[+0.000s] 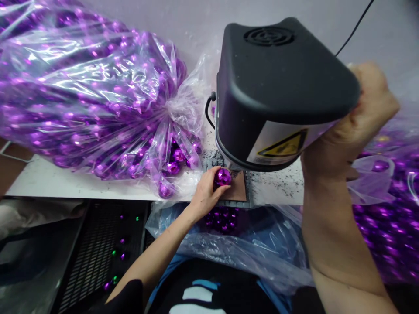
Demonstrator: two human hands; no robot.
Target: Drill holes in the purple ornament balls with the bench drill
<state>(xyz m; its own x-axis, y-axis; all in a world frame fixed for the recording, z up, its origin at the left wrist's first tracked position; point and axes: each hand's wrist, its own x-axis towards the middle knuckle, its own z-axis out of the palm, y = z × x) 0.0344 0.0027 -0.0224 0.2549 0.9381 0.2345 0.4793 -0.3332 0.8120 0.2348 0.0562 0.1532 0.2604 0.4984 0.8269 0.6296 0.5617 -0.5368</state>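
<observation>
One faceted purple ball (pixel 224 176) sits pinched between the thumb and fingers of the person's left hand (pixel 209 189), just below the black machine (pixel 281 83) and over a brown pad (pixel 238 188). At the machine's right side is the right hand (pixel 371 102), its fingers largely hidden; whether it grips anything cannot be told. Left of the machine lies a gathered clear bag (pixel 75 91) full of purple balls; more purple balls (pixel 389 226) lie to its lower right.
</observation>
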